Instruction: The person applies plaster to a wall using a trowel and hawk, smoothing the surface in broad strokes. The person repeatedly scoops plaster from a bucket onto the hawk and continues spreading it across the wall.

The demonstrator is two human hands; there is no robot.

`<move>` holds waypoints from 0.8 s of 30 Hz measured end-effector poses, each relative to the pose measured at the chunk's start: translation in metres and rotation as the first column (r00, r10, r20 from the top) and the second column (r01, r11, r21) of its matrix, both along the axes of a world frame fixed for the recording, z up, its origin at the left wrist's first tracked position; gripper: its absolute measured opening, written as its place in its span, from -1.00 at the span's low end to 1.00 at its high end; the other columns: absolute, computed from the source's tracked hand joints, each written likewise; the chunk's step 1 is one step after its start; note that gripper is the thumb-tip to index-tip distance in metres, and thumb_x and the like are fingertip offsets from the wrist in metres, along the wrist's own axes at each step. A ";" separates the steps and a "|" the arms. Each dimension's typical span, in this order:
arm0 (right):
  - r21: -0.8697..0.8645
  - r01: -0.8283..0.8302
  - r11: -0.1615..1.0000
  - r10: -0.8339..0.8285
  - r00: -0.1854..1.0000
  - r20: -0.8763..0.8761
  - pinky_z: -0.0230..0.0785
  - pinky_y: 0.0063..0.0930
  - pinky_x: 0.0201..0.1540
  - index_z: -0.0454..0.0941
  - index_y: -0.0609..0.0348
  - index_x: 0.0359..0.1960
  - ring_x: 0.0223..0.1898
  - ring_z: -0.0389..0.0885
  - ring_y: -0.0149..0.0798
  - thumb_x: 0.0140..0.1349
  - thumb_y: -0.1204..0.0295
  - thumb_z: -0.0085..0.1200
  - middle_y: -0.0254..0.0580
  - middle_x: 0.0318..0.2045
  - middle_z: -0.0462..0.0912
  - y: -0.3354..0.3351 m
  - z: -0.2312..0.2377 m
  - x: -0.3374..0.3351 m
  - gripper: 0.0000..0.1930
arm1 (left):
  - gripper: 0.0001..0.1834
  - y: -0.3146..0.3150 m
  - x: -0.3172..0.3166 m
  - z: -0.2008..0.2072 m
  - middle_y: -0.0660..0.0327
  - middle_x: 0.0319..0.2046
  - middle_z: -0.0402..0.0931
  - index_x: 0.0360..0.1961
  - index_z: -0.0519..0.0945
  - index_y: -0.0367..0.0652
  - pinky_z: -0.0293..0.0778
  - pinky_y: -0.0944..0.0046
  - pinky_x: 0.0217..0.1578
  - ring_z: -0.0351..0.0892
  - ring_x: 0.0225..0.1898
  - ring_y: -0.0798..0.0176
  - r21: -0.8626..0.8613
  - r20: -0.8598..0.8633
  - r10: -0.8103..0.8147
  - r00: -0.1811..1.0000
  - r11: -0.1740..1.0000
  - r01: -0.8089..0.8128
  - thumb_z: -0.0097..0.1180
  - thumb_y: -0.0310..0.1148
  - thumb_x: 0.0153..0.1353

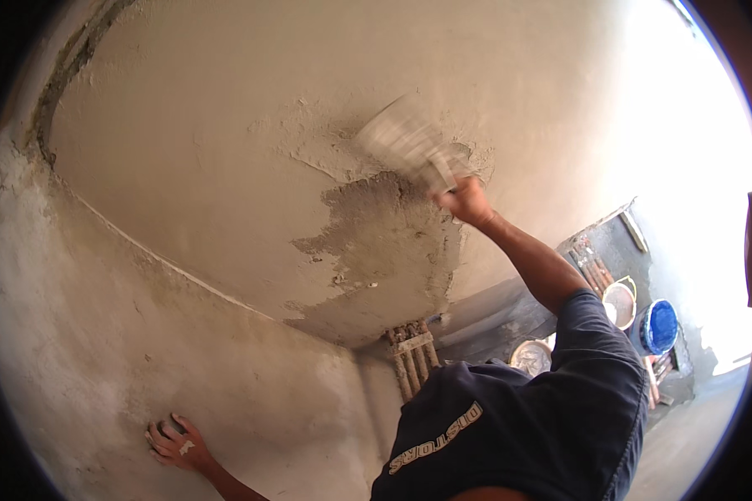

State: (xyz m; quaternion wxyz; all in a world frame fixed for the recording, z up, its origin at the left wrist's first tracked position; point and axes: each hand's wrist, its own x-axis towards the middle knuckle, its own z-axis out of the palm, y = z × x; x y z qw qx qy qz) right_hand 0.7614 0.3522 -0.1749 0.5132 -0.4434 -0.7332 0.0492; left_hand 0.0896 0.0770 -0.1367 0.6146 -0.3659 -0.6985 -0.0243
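My right hand (468,200) is closed around the handle of a plastering trowel (405,142). Its wide pale blade is smeared by motion and lies over the plastered wall (226,167). Below the blade spreads a darker, rough-edged patch of plaster (384,238), and thick, uneven plaster (322,138) shows to the blade's left. At the lower left, my left hand (180,442) rests against the side wall (251,392) with its fingers apart and nothing in it. Whitish smears mark its back.
Several poles (414,363) stand near the wall's foot. A white bucket (618,302), a blue bucket (658,327) and a container with pale contents (531,357) are at the right, partly behind my body. A rough groove (67,67) runs along the upper left corner.
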 end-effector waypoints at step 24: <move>-0.208 0.097 0.973 0.039 0.823 0.566 0.48 -0.48 -0.65 0.46 0.18 0.07 -0.66 0.52 -0.37 0.34 0.04 0.02 -0.15 -0.47 0.61 0.020 0.097 -0.150 -0.52 | -0.70 -0.002 -0.014 -0.002 0.36 0.05 0.48 -0.14 0.48 0.09 0.20 0.05 0.21 0.41 0.19 0.21 0.012 -0.073 -0.118 0.990 0.993 0.119 0.15 -0.01 0.26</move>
